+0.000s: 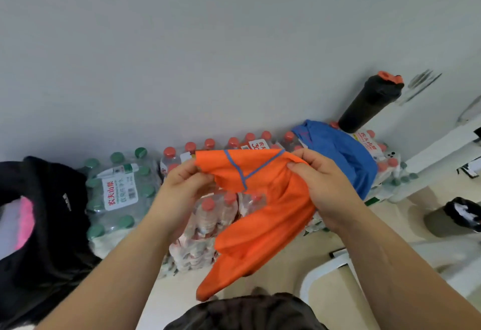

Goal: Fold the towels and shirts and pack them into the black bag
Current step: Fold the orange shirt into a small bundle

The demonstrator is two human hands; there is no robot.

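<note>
Both hands, left and right, pinch the orange shirt at centre, unfolded and hanging. The black bag at nine o'clock already holds something pink; a blue shirt waits at two o'clock.

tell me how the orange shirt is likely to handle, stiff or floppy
Probably floppy: the orange shirt hangs limp below where the left hand and right hand pinch its top edge. Likely light and thin, since it drapes in soft folds. Smooth-looking, so perhaps slippery.

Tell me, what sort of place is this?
Probably a storage corner of an office or home: shrink-wrapped packs of bottled water stacked along a bare wall, and a lined bin on the floor.
</note>
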